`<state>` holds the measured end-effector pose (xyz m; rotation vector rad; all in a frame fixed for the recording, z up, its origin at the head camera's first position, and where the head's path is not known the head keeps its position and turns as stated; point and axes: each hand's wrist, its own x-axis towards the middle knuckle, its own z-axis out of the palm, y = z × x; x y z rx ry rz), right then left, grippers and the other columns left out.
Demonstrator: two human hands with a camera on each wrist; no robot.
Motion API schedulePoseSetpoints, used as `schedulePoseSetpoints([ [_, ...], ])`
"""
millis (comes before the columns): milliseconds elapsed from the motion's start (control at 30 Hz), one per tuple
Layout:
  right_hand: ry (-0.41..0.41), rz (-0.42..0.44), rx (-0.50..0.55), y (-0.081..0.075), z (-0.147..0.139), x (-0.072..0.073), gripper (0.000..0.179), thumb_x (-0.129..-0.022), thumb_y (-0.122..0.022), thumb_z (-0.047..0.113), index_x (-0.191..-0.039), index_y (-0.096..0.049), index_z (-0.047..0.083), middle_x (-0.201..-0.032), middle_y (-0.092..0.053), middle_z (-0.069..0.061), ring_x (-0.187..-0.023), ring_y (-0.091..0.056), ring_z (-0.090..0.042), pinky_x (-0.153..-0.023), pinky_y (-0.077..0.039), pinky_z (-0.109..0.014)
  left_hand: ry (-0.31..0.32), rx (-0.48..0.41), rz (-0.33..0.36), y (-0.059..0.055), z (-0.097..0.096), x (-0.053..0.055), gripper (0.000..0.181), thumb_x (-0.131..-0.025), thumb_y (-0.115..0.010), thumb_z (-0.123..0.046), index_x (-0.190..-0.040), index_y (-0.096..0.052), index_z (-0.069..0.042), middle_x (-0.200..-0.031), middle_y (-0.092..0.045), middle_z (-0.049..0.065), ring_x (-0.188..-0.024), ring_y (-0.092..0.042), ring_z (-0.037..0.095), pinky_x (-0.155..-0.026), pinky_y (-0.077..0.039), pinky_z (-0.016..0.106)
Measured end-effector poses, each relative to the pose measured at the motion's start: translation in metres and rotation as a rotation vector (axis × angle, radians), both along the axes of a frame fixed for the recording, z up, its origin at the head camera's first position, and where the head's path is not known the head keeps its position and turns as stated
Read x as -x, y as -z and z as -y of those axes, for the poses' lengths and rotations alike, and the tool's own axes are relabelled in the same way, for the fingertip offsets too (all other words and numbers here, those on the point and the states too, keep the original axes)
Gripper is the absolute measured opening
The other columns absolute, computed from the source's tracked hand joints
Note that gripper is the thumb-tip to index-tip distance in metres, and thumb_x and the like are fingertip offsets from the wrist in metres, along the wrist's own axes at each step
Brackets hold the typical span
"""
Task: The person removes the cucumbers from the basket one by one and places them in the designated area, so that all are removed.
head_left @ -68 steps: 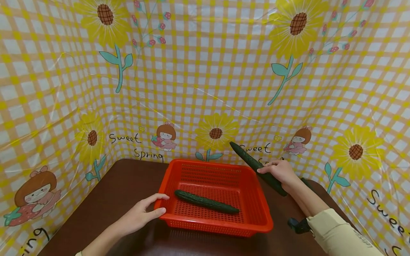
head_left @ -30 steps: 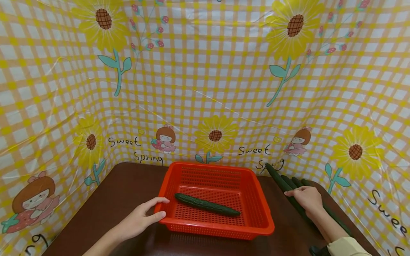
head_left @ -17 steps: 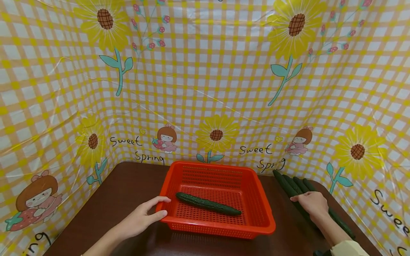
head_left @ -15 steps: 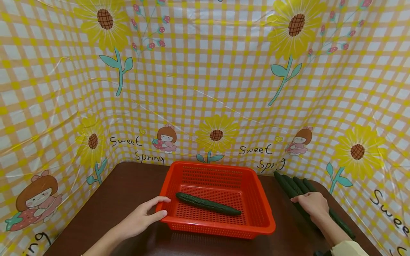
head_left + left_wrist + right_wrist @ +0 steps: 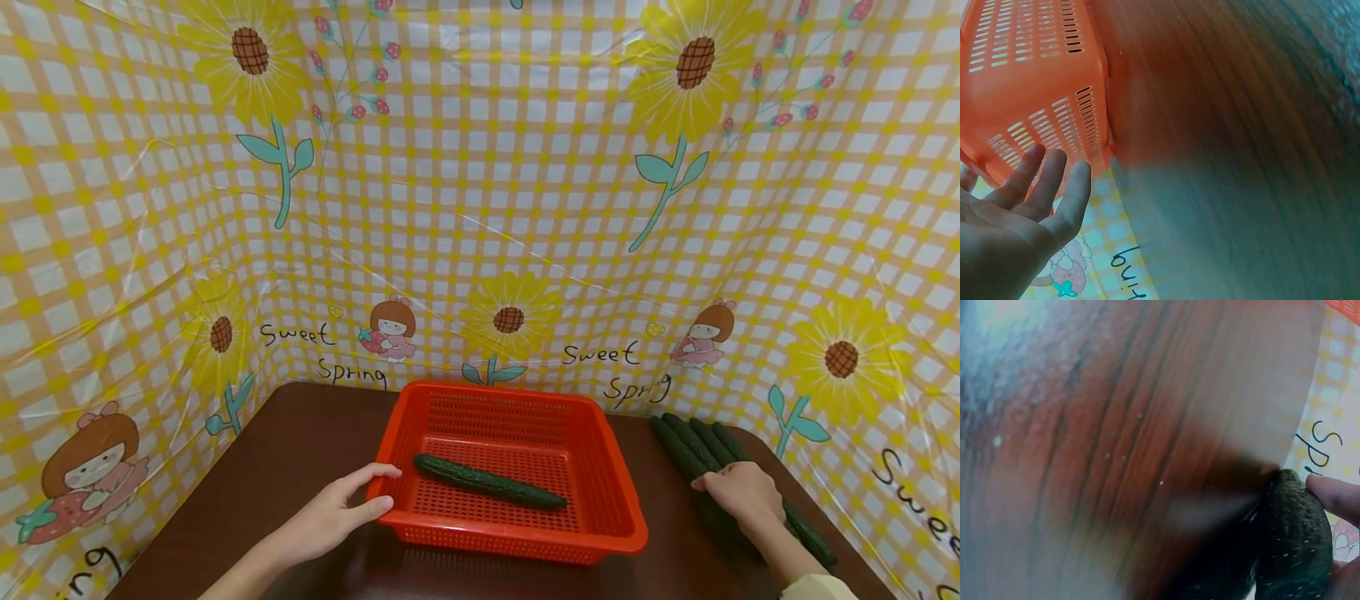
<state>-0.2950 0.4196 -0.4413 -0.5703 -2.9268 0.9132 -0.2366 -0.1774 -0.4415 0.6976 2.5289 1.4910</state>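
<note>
A red plastic basket (image 5: 517,533) with slotted walls stands mid-table with one dark green cucumber (image 5: 487,483) lying slantwise on its floor. My left hand (image 5: 330,512) holds the basket's left rim; thumb and index finger lie over it, while the left wrist view shows the other fingers (image 5: 1050,178) loosely bent at the outer wall. To the right, my right hand (image 5: 742,493) grips a cucumber (image 5: 1291,537), thumb against its side in the right wrist view. That cucumber lies alongside several other cucumbers (image 5: 708,442), partly hidden under the hand.
The dark brown table (image 5: 247,467) reaches a checked sunflower cloth (image 5: 450,183) that hangs at the back and both sides. The row of cucumbers lies near the table's right edge, a short gap from the basket.
My right hand has carried the cucumber from over the basket's right rim to the right and lowered it beside the others, drawing it slightly nearer. My left hand has stayed at the rim.
</note>
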Motion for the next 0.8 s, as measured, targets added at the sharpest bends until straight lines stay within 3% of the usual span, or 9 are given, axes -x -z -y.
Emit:
schedulePoseSetpoints([
  [200, -0.014, 0.011, -0.032, -0.001, -0.002, 0.001, 0.046, -0.082, -0.074, 0.029, -0.055, -0.036, 0.025, -0.054, -0.024, 0.009, -0.054, -0.019, -0.011, -0.048, -0.026, -0.028, 0.001, 0.004, -0.008, -0.001, 0.000, 0.002, 0.041, -0.103, -0.058, -0.034, -0.140, -0.054, -0.018, -0.145, -0.055, 0.003, -0.143, -0.037, 0.034, -0.109, -0.031, 0.063],
  [367, -0.060, 0.020, -0.054, 0.002, -0.002, 0.004, 0.049, -0.084, -0.074, 0.027, -0.057, -0.033, 0.026, -0.055, -0.022, 0.010, -0.056, -0.017, -0.011, -0.050, -0.028, -0.029, -0.001, 0.000, -0.002, -0.002, -0.001, 0.001, 0.039, -0.103, -0.058, -0.034, -0.139, -0.055, -0.020, -0.145, -0.055, 0.005, -0.142, -0.038, 0.034, -0.108, -0.033, 0.061],
  [467, -0.080, 0.027, -0.083, 0.004, -0.004, 0.006, 0.044, -0.083, -0.075, 0.027, -0.058, -0.039, 0.024, -0.056, -0.031, 0.007, -0.056, -0.032, -0.013, -0.052, -0.035, -0.033, 0.001, -0.002, 0.002, -0.001, -0.001, 0.000, 0.036, -0.103, -0.058, -0.034, -0.137, -0.056, -0.024, -0.145, -0.054, 0.007, -0.142, -0.039, 0.034, -0.107, -0.034, 0.059],
  [500, -0.084, 0.030, -0.093, 0.005, -0.004, 0.006, 0.038, -0.082, -0.076, 0.028, -0.059, -0.047, 0.020, -0.058, -0.041, 0.003, -0.057, -0.041, -0.016, -0.053, -0.039, -0.034, 0.001, -0.004, 0.005, -0.001, -0.001, 0.000, 0.035, -0.103, -0.058, -0.035, -0.137, -0.056, -0.025, -0.145, -0.054, 0.008, -0.142, -0.039, 0.034, -0.108, -0.034, 0.059],
  [567, -0.092, 0.041, -0.099, 0.004, -0.005, 0.007, 0.026, -0.081, -0.078, 0.030, -0.071, -0.062, 0.012, -0.071, -0.059, -0.009, -0.067, -0.057, -0.028, -0.056, -0.047, -0.040, 0.004, -0.009, 0.003, 0.000, -0.001, 0.000, 0.034, -0.103, -0.058, -0.035, -0.136, -0.056, -0.027, -0.146, -0.054, 0.008, -0.142, -0.038, 0.034, -0.108, -0.034, 0.060],
  [633, -0.108, 0.044, -0.110, 0.001, -0.005, 0.007, 0.033, -0.081, -0.078, 0.031, -0.095, -0.071, 0.002, -0.098, -0.068, -0.023, -0.085, -0.064, -0.042, -0.063, -0.051, -0.047, 0.006, -0.014, -0.003, 0.001, 0.000, 0.000, 0.034, -0.103, -0.058, -0.036, -0.136, -0.056, -0.027, -0.145, -0.054, 0.008, -0.142, -0.038, 0.034, -0.108, -0.034, 0.061],
  [700, -0.120, 0.040, -0.115, -0.003, -0.005, 0.007, 0.054, -0.081, -0.079, 0.034, -0.117, -0.067, -0.004, -0.120, -0.064, -0.031, -0.097, -0.061, -0.050, -0.069, -0.052, -0.052, 0.008, -0.020, -0.007, 0.001, 0.000, 0.001, 0.036, -0.103, -0.057, -0.035, -0.137, -0.056, -0.025, -0.146, -0.054, 0.007, -0.143, -0.038, 0.035, -0.108, -0.033, 0.062],
  [800, -0.137, 0.029, -0.114, -0.011, -0.001, 0.007, 0.066, -0.080, -0.079, 0.036, -0.125, -0.061, -0.009, -0.124, -0.061, -0.034, -0.099, -0.061, -0.050, -0.072, -0.051, -0.052, 0.014, -0.019, 0.001, 0.002, 0.000, 0.003, 0.039, -0.104, -0.056, -0.034, -0.140, -0.054, -0.020, -0.146, -0.054, 0.007, -0.142, -0.037, 0.036, -0.108, -0.033, 0.064],
])
